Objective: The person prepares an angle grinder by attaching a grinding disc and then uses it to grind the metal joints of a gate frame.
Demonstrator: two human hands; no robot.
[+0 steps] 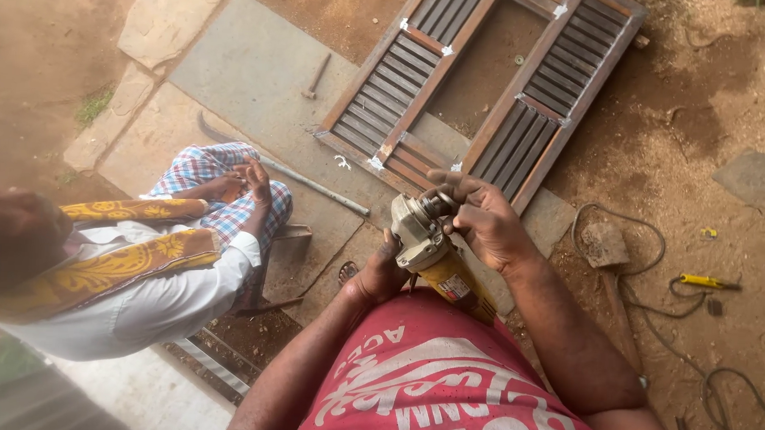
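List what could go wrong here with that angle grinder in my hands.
1. The right hand has its fingers at the head of the angle grinder, which the left hand grips; an accidental start could cut them.
2. Cables lie looped on the dirt close by, a likely trip or snag.
3. A seated person is close beside, within range of any sparks.

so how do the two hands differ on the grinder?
The left hand wraps the angle grinder body from below and behind; the right hand sits higher, at the head. The left is closed in a full grip; the right works with its fingertips at the spindle end. Both touch the grinder.
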